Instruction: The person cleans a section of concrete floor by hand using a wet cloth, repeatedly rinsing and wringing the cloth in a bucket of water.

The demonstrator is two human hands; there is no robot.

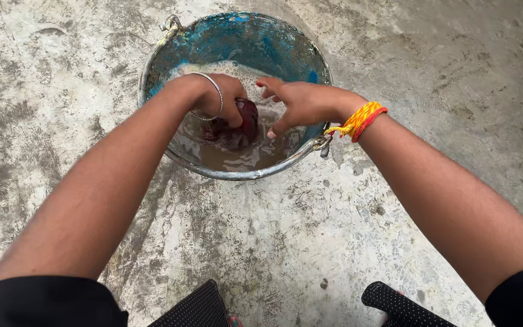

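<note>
On the grey, stained concrete floor, a round metal bucket with a blue-painted inner wall is seen, part-filled with murky, soapy water. At the left, the left hand, ringed by a thin silver bangle, is plunged in near the bucket's middle; its fingers are curled closed around a wet, dark maroon bundle of cloth, which is held at the water's surface. The cloth lies just right of those fingers, toward the bucket's right rim. There the right hand, marked by a yellow-and-red thread wristband, is held with fingers spread loosely open, fingertips just beside the cloth, gripping nothing.
</note>
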